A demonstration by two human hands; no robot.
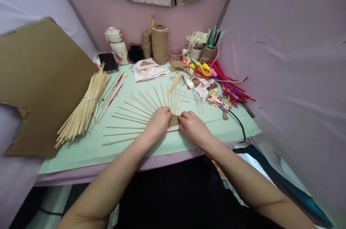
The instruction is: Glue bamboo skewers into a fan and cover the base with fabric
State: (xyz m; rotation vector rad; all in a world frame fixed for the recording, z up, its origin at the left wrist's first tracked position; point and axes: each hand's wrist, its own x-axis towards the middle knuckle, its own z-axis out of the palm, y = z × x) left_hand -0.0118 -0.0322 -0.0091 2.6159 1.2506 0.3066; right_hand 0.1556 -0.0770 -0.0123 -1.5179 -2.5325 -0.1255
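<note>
On the table in front of me lies a cardboard half-circle (173,121) with a pale, pink-spotted lower edge. Thin wooden sticks (134,104) fan out from it to the left and away from me. My left hand (159,121) rests over its left part, fingers curled and closed down on it. From the right, my right hand (192,125) meets the cardboard with thumb and fingers pinched together at its curved edge, close to the stick bases. Whatever lies between those right fingertips is too small to make out. Both hands cover part of the half-circle.
A tied stick bundle (83,108) and a large cardboard sheet (40,88) are at left. Behind stand a white bottle (119,47) and twine spools (160,45). At right lie yellow-handled scissors (201,68), pipe cleaners (229,85) and a patterned glue gun (217,100) with a black cord.
</note>
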